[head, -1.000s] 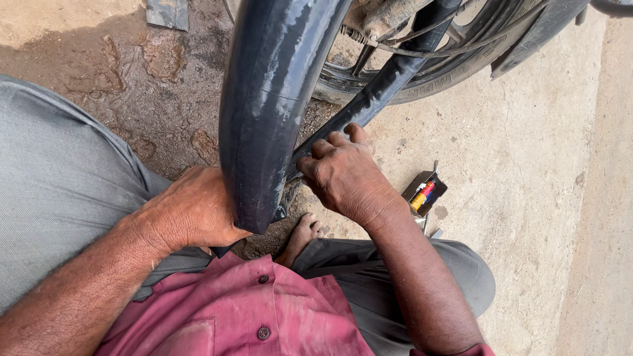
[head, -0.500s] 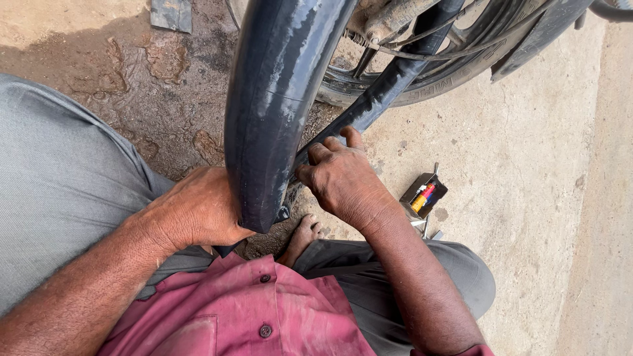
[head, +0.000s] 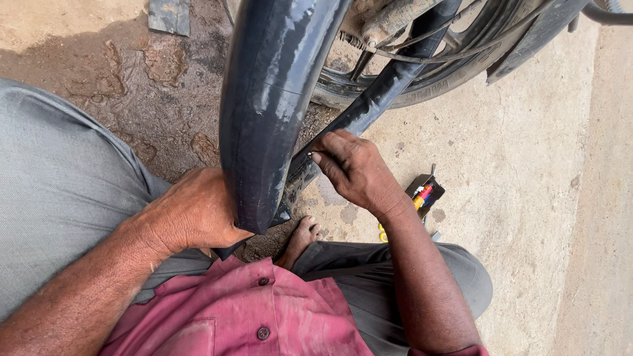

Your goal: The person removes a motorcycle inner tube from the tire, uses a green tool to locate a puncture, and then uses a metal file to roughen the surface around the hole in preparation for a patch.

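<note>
- We see a black inner tube [head: 270, 105] hanging in a fat loop from the top of the view down to our lap.
- Our left hand [head: 191, 214] is closed around the tube's lower bend.
- Our right hand [head: 356, 171] pinches the flat, thinner stretch of tube that runs up to the wheel [head: 455, 62].
- A bare foot [head: 300, 240] rests on the damp dirt floor [head: 541, 165] under the tube.
- A small black pack with coloured bits [head: 423, 192] lies on the floor just beside our right wrist.

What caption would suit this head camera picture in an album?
Left hand grips a glossy black rubber inner tube while right hand pinches its flat section beside a wheel.
</note>
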Motion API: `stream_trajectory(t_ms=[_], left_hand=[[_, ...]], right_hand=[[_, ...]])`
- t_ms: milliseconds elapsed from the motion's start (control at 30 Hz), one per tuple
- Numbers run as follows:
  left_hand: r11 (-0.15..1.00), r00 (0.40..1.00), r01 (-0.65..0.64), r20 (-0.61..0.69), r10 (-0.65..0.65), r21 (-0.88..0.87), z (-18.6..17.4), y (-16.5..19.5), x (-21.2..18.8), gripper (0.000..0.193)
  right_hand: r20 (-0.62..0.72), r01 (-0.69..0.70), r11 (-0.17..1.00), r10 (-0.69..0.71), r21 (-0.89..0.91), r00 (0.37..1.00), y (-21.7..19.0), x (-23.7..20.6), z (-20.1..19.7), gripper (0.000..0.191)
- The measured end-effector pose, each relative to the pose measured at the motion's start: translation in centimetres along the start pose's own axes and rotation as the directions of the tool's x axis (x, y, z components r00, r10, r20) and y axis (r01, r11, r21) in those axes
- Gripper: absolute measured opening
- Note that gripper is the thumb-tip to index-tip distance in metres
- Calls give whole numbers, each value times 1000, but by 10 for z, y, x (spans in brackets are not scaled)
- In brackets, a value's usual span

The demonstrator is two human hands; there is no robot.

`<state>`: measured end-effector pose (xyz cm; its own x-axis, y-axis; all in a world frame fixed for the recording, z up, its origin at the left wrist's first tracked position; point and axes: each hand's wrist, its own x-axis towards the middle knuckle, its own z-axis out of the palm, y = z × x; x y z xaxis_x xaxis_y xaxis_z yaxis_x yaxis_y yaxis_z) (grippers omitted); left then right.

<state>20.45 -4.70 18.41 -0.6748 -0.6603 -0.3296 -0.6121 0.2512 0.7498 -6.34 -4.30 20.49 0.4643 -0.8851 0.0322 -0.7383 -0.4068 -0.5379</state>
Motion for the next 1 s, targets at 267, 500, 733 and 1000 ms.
stream_trajectory(t_ms=[267, 500, 733, 1000], left_hand=[[967, 960, -216, -212, 185, -132, 2, -7, -5, 39], [920, 908, -337, -328, 260, -203, 2, -10, -13, 30], [884, 845, -400, -470, 254, -242, 10, -6, -16, 30], [898, 843, -384, -477, 248, -212, 11, -3, -14, 31]], right_hand=[[42, -388, 820, 410, 421, 911, 8, -6, 6, 16], [86, -357, 743, 378, 566, 922, 9, -11, 5, 18], [120, -359, 692, 370, 626, 921, 5, -15, 3, 20], [138, -383, 694, 383, 609, 913, 6, -17, 2, 21]])
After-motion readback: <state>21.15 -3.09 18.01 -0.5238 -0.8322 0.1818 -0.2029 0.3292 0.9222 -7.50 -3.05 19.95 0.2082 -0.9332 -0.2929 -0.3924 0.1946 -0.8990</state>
